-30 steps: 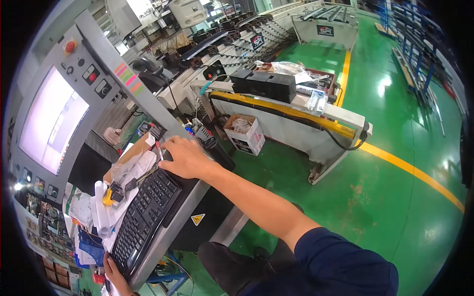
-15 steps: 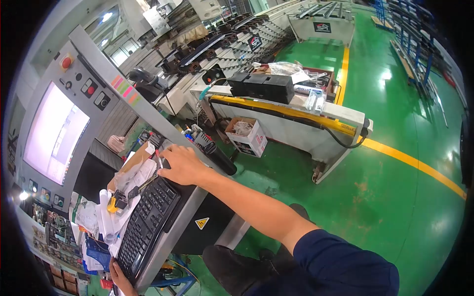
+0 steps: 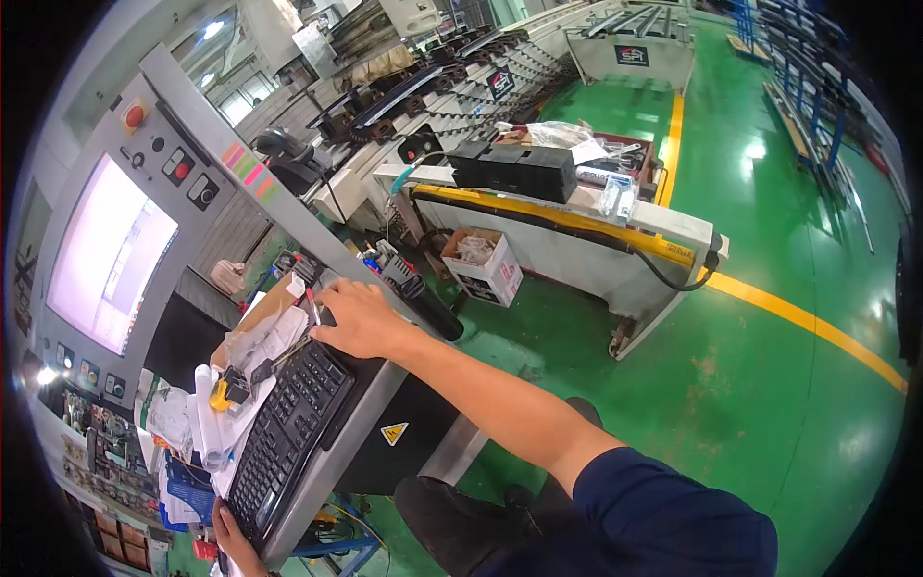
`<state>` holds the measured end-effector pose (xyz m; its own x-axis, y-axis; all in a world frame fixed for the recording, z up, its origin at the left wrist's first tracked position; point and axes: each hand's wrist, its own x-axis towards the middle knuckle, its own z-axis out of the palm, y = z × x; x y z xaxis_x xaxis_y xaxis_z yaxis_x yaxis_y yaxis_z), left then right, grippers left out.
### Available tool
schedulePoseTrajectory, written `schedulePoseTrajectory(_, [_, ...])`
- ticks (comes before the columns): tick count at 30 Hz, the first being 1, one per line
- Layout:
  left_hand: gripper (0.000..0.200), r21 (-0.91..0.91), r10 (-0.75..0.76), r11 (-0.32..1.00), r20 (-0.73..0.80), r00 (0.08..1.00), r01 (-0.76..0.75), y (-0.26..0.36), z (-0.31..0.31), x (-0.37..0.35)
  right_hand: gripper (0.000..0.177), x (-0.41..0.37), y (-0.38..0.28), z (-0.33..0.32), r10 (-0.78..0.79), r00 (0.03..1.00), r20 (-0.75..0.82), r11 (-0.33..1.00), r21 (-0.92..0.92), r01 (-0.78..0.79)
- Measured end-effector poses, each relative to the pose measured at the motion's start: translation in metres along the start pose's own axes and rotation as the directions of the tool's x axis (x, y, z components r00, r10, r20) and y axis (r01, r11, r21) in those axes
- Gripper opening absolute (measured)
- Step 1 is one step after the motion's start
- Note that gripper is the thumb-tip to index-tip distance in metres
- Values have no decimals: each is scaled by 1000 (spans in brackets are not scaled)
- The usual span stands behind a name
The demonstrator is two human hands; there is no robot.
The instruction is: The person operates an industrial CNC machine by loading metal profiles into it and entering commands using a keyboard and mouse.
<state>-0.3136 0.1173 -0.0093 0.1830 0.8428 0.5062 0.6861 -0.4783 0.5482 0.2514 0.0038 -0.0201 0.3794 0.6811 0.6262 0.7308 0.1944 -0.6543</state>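
My right hand [image 3: 361, 319] lies at the far end of the black keyboard [image 3: 293, 433], palm down. Its fingers curve over a small dark computer mouse [image 3: 328, 315], mostly hidden beneath them. A thin red and white pen-like thing [image 3: 312, 306] lies beside the fingertips. At the keyboard's near end is my left hand [image 3: 237, 545], partly cut off by the view; its visible fingers stretch along the keyboard edge and hold nothing I can see. Facing the keyboard, a lit screen [image 3: 113, 255] is set in a grey control panel.
Rolled papers [image 3: 207, 418], a yellow and black tape measure [image 3: 229, 389] and loose sheets crowd the console behind the keyboard. A machine beam [image 3: 567, 226] carries black blocks. Below it, a white carton [image 3: 484, 267] stands on the green floor. A red emergency button [image 3: 135, 116] tops the panel.
The view has shifted very slightly. Both hands stay in about the same places, and nothing has been picked up or let go.
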Motion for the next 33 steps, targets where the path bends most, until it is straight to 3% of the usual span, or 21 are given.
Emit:
schedulePoseTrajectory(14, [59,52,17,998,-6,1000,-17,10,0,-3,68,0,-1,-1,4,1000,-4,1000,0,-4])
schedulePoseTrajectory(33, [60,-5,54,999,-5,999,-54,2,1,-2,62,-1,-7,-10,50,997,53,999,17,-51])
